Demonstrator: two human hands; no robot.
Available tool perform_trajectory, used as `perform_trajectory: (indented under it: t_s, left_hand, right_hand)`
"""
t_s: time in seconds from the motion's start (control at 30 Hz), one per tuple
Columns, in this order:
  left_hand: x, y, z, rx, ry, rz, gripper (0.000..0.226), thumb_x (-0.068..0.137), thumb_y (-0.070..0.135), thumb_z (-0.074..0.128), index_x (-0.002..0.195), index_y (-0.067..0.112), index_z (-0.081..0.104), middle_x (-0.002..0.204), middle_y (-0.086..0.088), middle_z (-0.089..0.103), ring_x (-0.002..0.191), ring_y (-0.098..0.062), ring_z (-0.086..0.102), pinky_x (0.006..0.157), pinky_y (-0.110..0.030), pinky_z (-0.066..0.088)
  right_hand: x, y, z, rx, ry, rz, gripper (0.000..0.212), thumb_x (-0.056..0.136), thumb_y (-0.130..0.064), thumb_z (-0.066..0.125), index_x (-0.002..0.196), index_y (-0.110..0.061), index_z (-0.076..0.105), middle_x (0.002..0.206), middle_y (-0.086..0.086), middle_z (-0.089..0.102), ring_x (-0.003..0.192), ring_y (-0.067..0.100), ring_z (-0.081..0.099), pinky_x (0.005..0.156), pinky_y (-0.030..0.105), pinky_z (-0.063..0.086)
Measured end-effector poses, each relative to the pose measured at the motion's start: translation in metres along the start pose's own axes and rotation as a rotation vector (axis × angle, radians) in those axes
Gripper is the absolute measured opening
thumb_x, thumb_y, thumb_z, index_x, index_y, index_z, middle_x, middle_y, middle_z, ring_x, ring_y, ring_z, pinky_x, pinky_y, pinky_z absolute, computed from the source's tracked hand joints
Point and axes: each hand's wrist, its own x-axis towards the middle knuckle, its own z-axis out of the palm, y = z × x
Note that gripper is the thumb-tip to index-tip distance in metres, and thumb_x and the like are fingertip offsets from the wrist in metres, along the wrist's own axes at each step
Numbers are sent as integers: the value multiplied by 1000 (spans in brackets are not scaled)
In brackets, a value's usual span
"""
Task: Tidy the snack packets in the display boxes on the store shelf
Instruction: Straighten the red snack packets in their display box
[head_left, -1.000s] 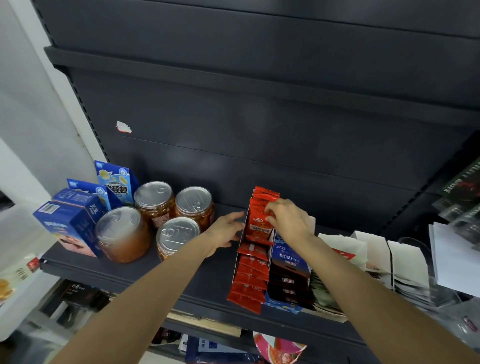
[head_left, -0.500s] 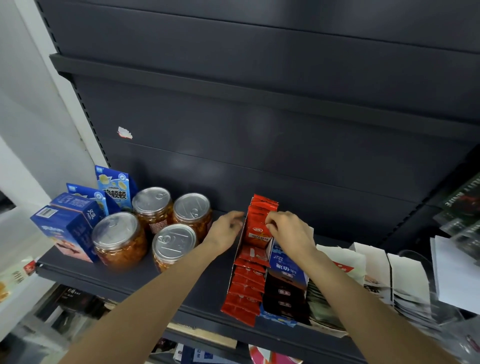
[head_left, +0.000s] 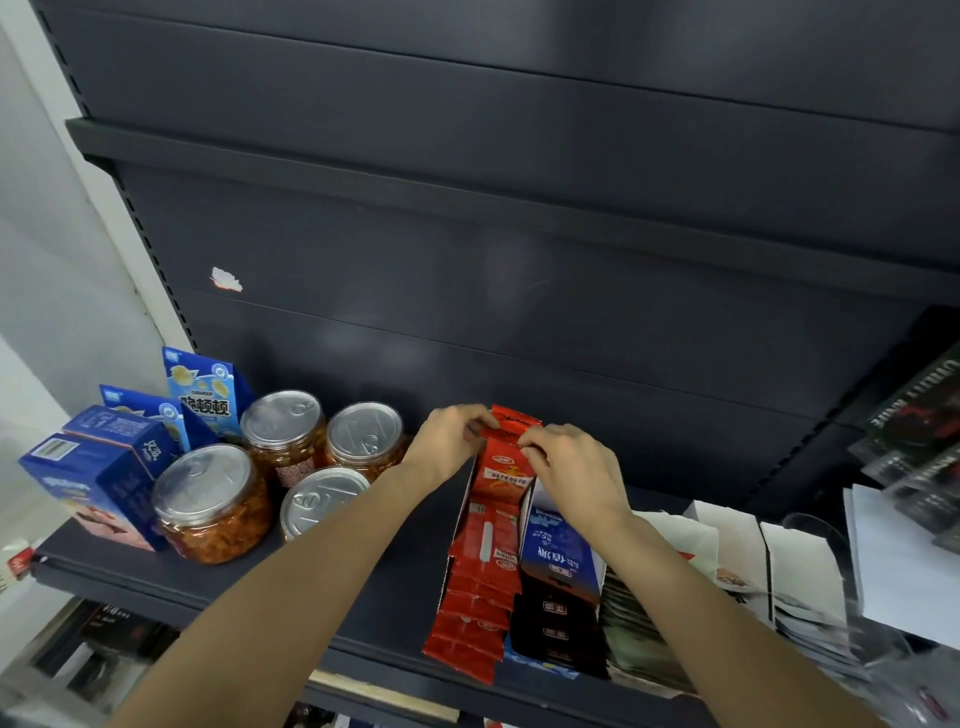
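1. So, the glossy red snack packets (head_left: 500, 470) were stood upright at the back of a narrow cardboard display box (head_left: 464, 512) on the dark matte shelf (head_left: 374, 587), with more of them shingled flat toward the front.
2. The crinkled top edge of the rear packets was pinched by curled fingers of the left hand (head_left: 451, 441) and the right hand (head_left: 574, 470).
3. Just right, a blue box (head_left: 558, 545) of dark packets was seen.
4. Round clear jars (head_left: 213, 501) with shiny pull-tab lids were grouped to the left.
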Motion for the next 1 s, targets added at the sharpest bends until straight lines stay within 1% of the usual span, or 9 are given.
perform_trajectory:
  t_s: [0.13,0.27,0.4,0.5,0.57,0.67,0.8,0.9,1.0]
  left_hand:
    - [2,0,-2,-6,-24,-3,24,86,5,64,107,14,64,107,-3,66,99,-15,64,90,-31,52]
    - [-1,0,-2,1,-30,31,28,86,2,63,112,11,64,111,-4,65,103,-14,62,90,-25,50]
    - [-2,-1,-6,-24,-31,52,27,84,-1,63,110,8,66,108,-6,66,99,-13,63,87,-21,49]
    - [-2,-2,-6,-35,-26,50,24,85,1,64,108,8,67,108,-6,67,99,-14,63,89,-24,50]
    - [-1,-3,-6,-49,-27,38,23,85,2,64,107,8,67,108,-7,67,99,-15,64,91,-28,51]
    - [-1,-4,-5,-93,-15,27,21,85,1,64,105,7,67,106,-9,68,98,-16,65,91,-30,52]
    - [-1,-5,-5,-108,-28,12,22,86,2,63,106,8,67,108,-9,67,100,-16,64,90,-30,52]
    - [-1,-6,-6,-107,-30,2,22,86,2,63,107,8,67,108,-8,67,101,-17,64,92,-31,52]
    - [-3,-3,-6,-107,-30,-13,25,87,1,61,110,8,65,110,-9,66,101,-16,64,92,-28,52]
  right_hand:
    - [3,3,-9,2,-27,19,21,97,-29,46,112,-24,61,109,-6,63,100,12,57,77,29,47]
    - [3,1,-2,-26,-138,44,12,94,-24,50,97,-24,61,100,-4,65,87,13,60,71,29,48]
    - [2,-9,4,-59,-68,47,8,94,-21,47,90,-18,54,91,-2,61,79,14,57,65,28,46]
    - [-1,-13,3,-57,17,58,10,95,-22,47,95,-15,54,87,0,59,76,15,58,65,31,51]
    - [-2,-13,1,-48,52,48,10,95,-22,48,94,-14,54,85,0,59,76,13,55,62,29,46]
    - [-2,-13,-1,-58,-10,6,6,93,-18,47,91,-15,52,86,-2,58,77,9,46,63,26,39]
    - [-5,-10,3,-35,18,52,6,93,-20,48,88,-17,52,83,-4,54,73,9,47,61,23,34]
    - [-6,-7,0,-20,64,66,6,93,-22,49,90,-19,53,83,-6,57,72,7,48,60,23,35]
    - [-6,-1,-10,26,104,85,4,93,-22,53,91,-19,55,82,-6,60,74,10,53,61,25,41]
